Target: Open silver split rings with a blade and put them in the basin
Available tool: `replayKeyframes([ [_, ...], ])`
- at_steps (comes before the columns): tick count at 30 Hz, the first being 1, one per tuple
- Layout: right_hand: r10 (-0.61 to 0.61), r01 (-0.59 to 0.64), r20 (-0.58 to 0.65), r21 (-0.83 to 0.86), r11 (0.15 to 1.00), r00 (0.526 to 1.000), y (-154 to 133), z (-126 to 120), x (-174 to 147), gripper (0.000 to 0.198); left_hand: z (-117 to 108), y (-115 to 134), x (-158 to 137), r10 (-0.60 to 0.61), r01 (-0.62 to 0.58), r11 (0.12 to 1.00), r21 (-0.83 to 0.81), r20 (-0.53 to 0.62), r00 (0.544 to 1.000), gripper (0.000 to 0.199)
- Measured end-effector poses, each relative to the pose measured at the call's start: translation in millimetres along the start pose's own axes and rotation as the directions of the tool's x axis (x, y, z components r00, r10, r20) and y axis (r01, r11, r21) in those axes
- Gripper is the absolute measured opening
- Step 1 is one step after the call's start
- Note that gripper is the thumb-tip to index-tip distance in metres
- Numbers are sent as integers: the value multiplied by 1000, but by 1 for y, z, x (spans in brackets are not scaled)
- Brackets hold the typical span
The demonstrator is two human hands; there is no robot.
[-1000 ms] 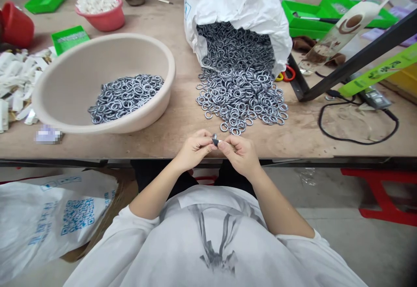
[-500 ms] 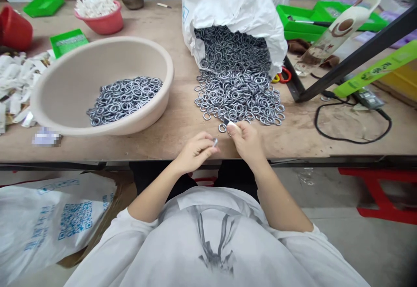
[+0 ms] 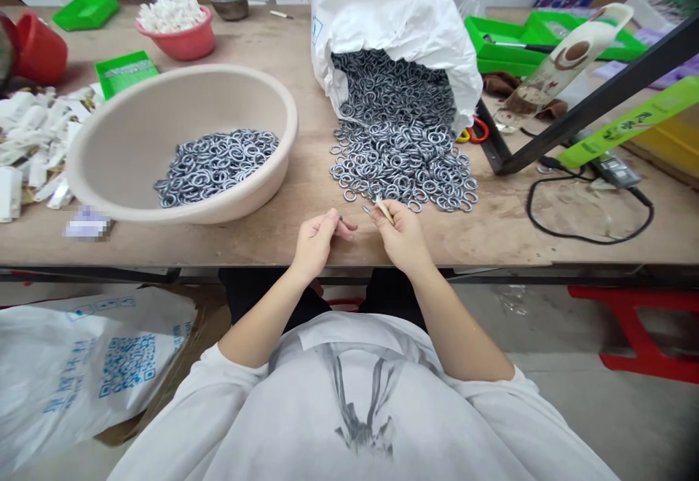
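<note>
Left hand [image 3: 315, 244] pinches a dark bit [image 3: 341, 219], right hand [image 3: 405, 237] a pale stick [image 3: 385, 212] plus ring [image 3: 365, 209], both apart; keep pinches light imo.

the left forearm [image 3: 262, 321] is bare and slants from the near left toward the middle, while the right forearm [image 3: 464, 328], also bare, mirrors it from the near right. the elbows sit wide and both wrists look nearly straight. the left hand [image 3: 317, 241] has its thumb [image 3: 330, 220] raised against the index finger, with other fingers [image 3: 346, 229] pointing right. the right hand [image 3: 405, 235] is curled, thumb pressed in a pinch. the two hands are near each other, just apart.
</note>
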State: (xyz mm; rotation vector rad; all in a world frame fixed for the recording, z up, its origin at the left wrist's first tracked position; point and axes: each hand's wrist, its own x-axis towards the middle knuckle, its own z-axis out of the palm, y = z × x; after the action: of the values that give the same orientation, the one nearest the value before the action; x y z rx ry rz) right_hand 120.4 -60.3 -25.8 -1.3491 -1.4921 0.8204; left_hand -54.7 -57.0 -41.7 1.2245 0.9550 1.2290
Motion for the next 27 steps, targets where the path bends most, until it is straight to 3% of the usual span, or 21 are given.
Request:
replayKeyframes([
  [3, 67, -65, -2, 208, 976, 998, 1, 3, -4, 40, -1, 2, -1, -51, 51, 999, 14, 21, 998, 46],
  [9, 135, -119, -22, 350, 929, 991, -2, 6, -13, 51, 1, 15, 2, -211, 225, 961, -160, 100, 972, 46],
  [15, 204, -187, 22, 502, 844, 979, -15, 27, -25, 54, 31, 17, -2, -274, 306, 894, -329, 141, 951, 39],
  [18, 237, -200, 5, 557, 806, 971, -16, 39, -29, 54, 45, 11, -8, -250, 278, 897, -344, 124, 960, 45],
  [23, 178, -125, -58, 500, 857, 982, -10, 38, -35, 47, 45, 3, -11, -186, 195, 929, -313, 61, 981, 46],
  [27, 1, 33, -87, 386, 922, 996, -7, 24, -34, 37, 41, 5, -10, -250, 283, 905, -318, 141, 958, 46],
])
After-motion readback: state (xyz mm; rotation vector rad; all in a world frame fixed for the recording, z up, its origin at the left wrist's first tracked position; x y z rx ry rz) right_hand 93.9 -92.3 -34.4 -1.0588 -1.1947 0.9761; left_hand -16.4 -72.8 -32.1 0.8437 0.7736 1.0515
